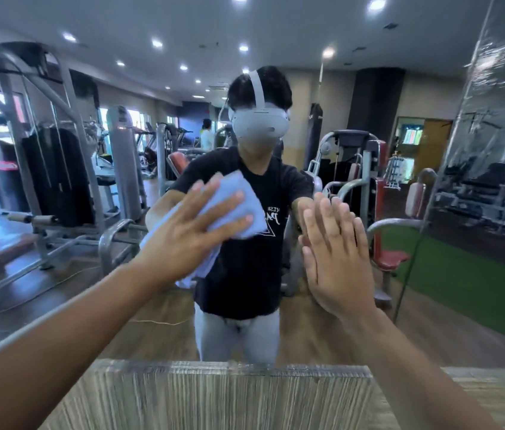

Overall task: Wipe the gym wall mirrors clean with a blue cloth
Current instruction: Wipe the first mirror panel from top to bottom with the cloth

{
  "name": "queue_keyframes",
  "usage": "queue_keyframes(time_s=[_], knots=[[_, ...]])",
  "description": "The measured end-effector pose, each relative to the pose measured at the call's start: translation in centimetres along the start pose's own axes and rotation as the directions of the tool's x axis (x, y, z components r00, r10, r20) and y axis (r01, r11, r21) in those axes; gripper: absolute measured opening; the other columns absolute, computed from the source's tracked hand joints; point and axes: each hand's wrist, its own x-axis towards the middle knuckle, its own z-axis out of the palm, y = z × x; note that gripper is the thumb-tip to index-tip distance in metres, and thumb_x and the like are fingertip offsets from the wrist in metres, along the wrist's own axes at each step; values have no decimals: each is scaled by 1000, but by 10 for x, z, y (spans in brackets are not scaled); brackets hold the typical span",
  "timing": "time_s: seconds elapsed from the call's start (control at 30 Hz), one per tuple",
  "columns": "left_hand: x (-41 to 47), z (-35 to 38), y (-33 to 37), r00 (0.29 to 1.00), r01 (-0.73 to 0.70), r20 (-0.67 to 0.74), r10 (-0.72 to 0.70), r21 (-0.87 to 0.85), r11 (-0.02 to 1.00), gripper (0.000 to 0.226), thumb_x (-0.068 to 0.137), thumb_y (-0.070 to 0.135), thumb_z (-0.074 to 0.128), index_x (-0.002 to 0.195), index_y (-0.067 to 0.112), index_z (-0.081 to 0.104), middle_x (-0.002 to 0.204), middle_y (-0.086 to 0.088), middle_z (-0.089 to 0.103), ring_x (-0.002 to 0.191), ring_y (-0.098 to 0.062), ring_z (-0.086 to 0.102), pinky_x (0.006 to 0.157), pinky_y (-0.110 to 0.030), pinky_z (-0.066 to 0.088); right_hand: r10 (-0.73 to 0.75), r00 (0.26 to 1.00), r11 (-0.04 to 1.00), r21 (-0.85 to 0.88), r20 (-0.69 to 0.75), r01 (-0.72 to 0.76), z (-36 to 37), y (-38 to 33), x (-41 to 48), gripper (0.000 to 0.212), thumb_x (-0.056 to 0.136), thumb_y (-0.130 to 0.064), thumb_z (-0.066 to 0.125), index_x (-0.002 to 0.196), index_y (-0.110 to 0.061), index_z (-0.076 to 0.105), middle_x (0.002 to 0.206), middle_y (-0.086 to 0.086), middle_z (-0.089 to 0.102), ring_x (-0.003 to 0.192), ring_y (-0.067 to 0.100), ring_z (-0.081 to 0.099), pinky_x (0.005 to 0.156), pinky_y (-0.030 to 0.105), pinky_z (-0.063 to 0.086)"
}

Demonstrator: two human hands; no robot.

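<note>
From my end, the mirror fills nearly the whole view. It reflects grey machines, a strip of green turf and the person wearing the headset. A second mirror panel joins it at an angle on the right, and its surface is streaky. Along the bottom edge runs a wood-grain ledge, with both forearms reaching over it to the glass.

The left hand lies flat with its fingers straight and spread, pressing the cloth against the mirror. It is not curled round it. The right hand is flat too, fingers straight and together, palm against the glass just beside the left and holding nothing.

The cloth is pale blue and folded, pinned between the left palm and the mirror — its upper corner shows past the fingertips, and a loose end hangs below the wrist.
</note>
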Motion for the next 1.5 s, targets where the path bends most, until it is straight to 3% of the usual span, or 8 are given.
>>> queue_keyframes(time_s=[0.33, 0.47, 0.63, 0.77, 0.9, 1.03, 1.33, 1.5], knots=[[110, 18, 45, 985, 23, -175, -7, 87, 996, 60, 87, -4, 61, 142, 21, 57, 153, -11, 46, 143, -42, 30, 121, -52, 25, 95, 995, 995, -44, -8, -95, -6, 80, -17, 59, 109, -34, 31, 163, -12, 25, 170, 14, 15, 158, 34, 10, 127, 54, 12], [54, 52, 96, 986, -157, -46, 159, 31, 987, 40, 108, 13, 38, 143, 21, 56, 151, -7, 49, 142, -37, 35, 122, -49, 22, 112, 993, 994, -11, -25, -113, 5, 78, -18, 61, 107, -32, 37, 163, -15, 23, 170, 15, 15, 157, 38, 11, 127, 56, 8], [-23, 67, 122, 860, -471, 225, 458, 7, 882, 40, 105, 17, 50, 143, 28, 55, 159, 1, 40, 147, -29, 36, 121, -53, 27, 90, 995, 996, 22, -38, -89, 9, 82, -19, 64, 108, -32, 39, 165, -19, 13, 171, 14, 13, 158, 37, 6, 127, 57, 6], [5, 34, 82, 953, -202, 231, 196, 3, 979, 48, 106, 24, 52, 152, 22, 37, 164, -2, 29, 153, -25, 23, 111, -69, 31, 107, 992, 994, 43, -67, -104, 14, 80, -19, 61, 109, -34, 32, 165, -22, 13, 171, 12, 13, 158, 34, 6, 127, 55, 6], [69, 12, 27, 997, -51, -48, 56, 101, 994, 80, 85, -2, 71, 151, 27, 37, 162, -3, 29, 152, -36, 16, 124, -53, 18, 112, 988, 994, 22, -106, -111, 18, 80, -20, 59, 108, -35, 30, 164, -20, 19, 171, 10, 13, 158, 33, 7, 127, 55, 8], [107, 16, 38, 981, 99, -171, -93, 27, 995, 72, 86, -10, 62, 146, 27, 46, 157, -6, 38, 148, -43, 25, 114, -62, 33, 112, 988, 994, 23, -106, -110, 18, 81, -20, 58, 109, -36, 29, 164, -20, 22, 170, 11, 17, 158, 34, 10, 127, 56, 10], [-11, 64, 118, 905, -382, 204, 373, 5, 924, 42, 109, 18, 35, 150, 26, 46, 161, -1, 36, 149, -31, 32, 119, -53, 30, 109, 991, 994, 33, -75, -107, 15, 81, -21, 61, 108, -32, 36, 165, -19, 18, 171, 12, 11, 158, 36, 9, 126, 59, 12], [10, 34, 71, 965, -226, 153, 211, 89, 970, 45, 107, 20, 43, 151, 26, 45, 159, -4, 38, 148, -37, 31, 120, -59, 24, 113, 990, 993, 22, -81, -112, 18, 81, -22, 60, 108, -33, 36, 164, -18, 19, 171, 13, 13, 157, 38, 12, 126, 60, 13]])
